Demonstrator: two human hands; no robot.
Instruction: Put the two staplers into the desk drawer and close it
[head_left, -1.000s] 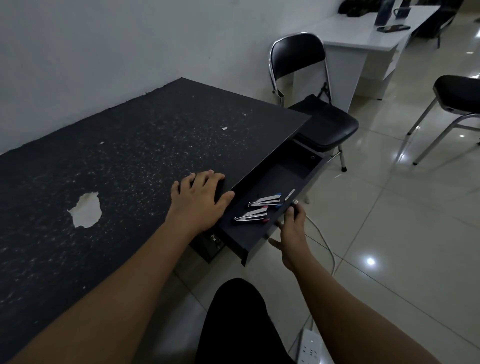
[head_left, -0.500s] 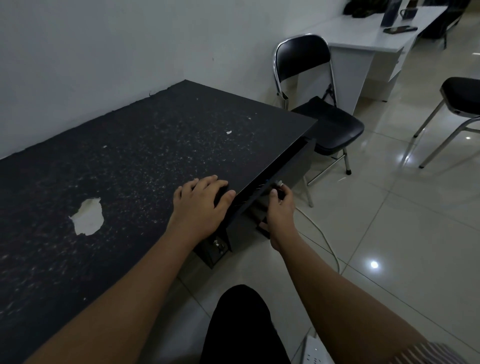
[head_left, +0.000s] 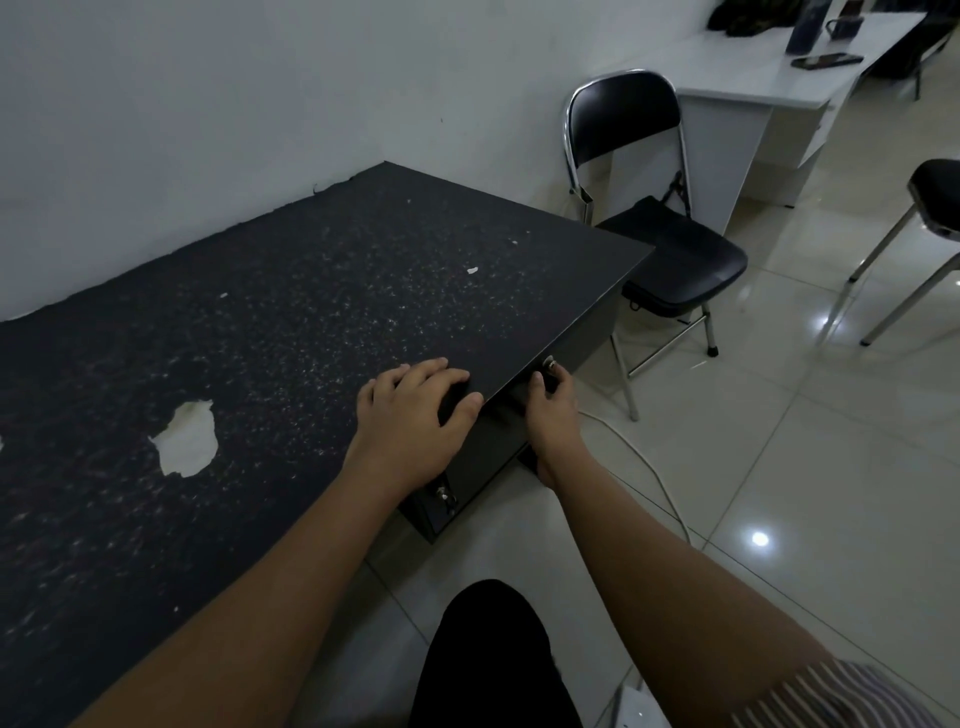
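The dark desk drawer (head_left: 582, 332) sits pushed in flush under the black speckled desktop (head_left: 311, 312). Both staplers are hidden inside it. My right hand (head_left: 553, 410) presses against the drawer front, fingers curled near its small metal lock (head_left: 548, 362). My left hand (head_left: 415, 415) lies flat on the desktop at its front edge, fingers spread, holding nothing.
A chipped white patch (head_left: 187, 439) marks the desktop. A black folding chair (head_left: 660, 244) stands just beyond the desk's right end, with a white table (head_left: 769, 88) behind it. Another chair (head_left: 935, 208) is at far right. A white cable (head_left: 639, 467) runs along the tiled floor.
The drawer, open with both staplers lying in it a second ago, has slid fully in under my right hand's push. My left hand stayed on the desktop.
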